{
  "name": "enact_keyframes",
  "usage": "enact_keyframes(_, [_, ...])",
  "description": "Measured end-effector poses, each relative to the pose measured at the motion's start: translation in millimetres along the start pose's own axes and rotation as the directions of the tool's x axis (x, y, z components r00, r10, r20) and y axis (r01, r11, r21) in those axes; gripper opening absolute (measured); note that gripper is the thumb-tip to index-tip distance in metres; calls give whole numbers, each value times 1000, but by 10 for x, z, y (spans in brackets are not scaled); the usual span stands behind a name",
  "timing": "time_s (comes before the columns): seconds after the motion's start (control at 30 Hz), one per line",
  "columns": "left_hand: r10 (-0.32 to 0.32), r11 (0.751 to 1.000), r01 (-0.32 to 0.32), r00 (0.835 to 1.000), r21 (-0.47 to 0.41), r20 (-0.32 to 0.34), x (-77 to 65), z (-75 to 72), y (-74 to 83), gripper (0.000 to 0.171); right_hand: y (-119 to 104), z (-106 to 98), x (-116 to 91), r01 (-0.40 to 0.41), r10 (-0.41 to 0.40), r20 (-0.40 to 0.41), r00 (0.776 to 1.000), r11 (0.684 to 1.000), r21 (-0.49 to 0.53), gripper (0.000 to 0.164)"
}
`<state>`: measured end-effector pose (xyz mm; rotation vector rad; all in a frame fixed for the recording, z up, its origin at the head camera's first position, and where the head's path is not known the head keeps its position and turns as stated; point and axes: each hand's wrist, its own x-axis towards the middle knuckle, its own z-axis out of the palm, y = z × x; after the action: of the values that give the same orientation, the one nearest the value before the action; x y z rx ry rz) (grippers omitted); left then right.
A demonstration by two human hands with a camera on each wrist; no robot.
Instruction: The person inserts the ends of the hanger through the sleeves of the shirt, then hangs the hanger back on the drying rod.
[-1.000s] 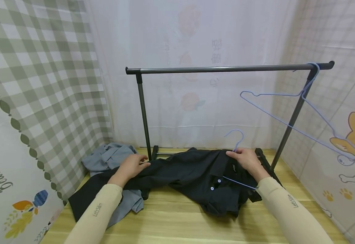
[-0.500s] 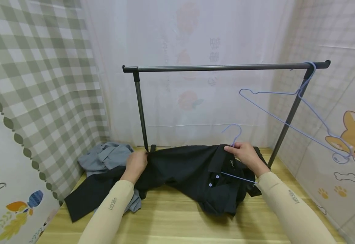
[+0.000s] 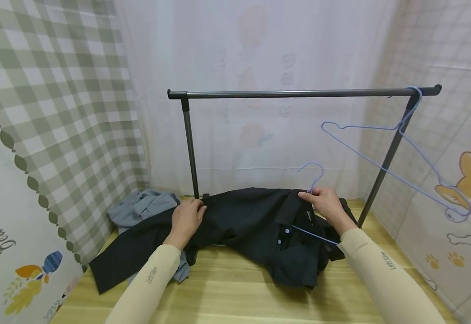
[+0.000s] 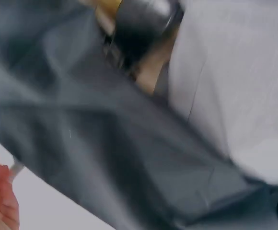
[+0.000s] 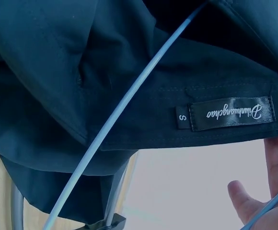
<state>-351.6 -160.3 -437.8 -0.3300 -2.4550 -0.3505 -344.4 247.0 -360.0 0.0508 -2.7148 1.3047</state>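
Note:
A black button-up shirt (image 3: 243,225) lies across the table, one sleeve stretched to the left. Its collar is partly open around a blue wire hanger (image 3: 314,235) whose hook sticks up from the neck. My right hand (image 3: 325,206) grips the collar beside the hook's base; the right wrist view has the collar label (image 5: 232,114) upside down and the wire crossing in front. With my left hand (image 3: 187,220) I hold the shirt's upper edge near the shoulder. The left wrist view is blurred, and fabric fills much of it, so that grip shows poorly there.
A black clothes rack (image 3: 300,94) stands behind the shirt, its feet partly covered. A second blue hanger (image 3: 365,155) hangs from the rail's right end. A grey garment (image 3: 144,207) lies heaped at the left, partly under the black sleeve. Patterned curtains (image 3: 77,112) enclose the wooden table.
My left hand has come right and closed on the shirt's edge, which now sits higher and straighter. My right hand stays at the collar; the hook has risen slightly.

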Motion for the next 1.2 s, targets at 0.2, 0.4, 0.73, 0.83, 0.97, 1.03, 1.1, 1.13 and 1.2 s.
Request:
enact_keyframes(0.2, [203, 977, -187, 965, -102, 169, -283, 177, 356, 56, 2, 50, 1, -8, 8, -5, 1000, 1000, 0, 50])
enact_keyframes(0.4, [188, 979, -158, 946, -130, 264, -410, 340, 594, 55, -5, 80, -2, -7, 7, 18, 1000, 1000, 5, 53])
enact_keyframes(0.73, [-72, 978, 118, 964, -170, 255, -278, 229, 397, 7, -48, 70, -21, 2, -3, 17, 1000, 1000, 17, 53])
enact_keyframes(0.83, [-90, 983, 134, 950, -129, 300, -286, 207, 318, 8, -56, 73, -9, 6, -6, 23, 1000, 1000, 24, 53])
enact_keyframes(0.97, [-148, 975, 192, 936, -111, 318, -321, 204, 264, 12, -70, 57, 0, -9, 8, 17, 1000, 1000, 23, 53])
enact_keyframes(1.03, [-142, 972, 192, 939, -134, 312, -345, 206, 272, 18, -68, 51, 7, -7, 7, 3, 1000, 1000, 13, 52])
enact_keyframes(1.1, [-102, 975, 155, 950, -162, 294, -380, 214, 296, 25, -59, 53, 16, -3, 4, -10, 1000, 1000, 13, 53])
enact_keyframes(1.13, [-81, 976, 133, 956, -170, 283, -398, 220, 312, 31, -55, 57, 21, -1, 1, -15, 1000, 1000, 12, 53])
enact_keyframes(1.2, [-44, 977, 96, 963, -189, 265, -435, 232, 353, 42, -52, 67, 27, 1, -1, -23, 1000, 1000, 20, 52])
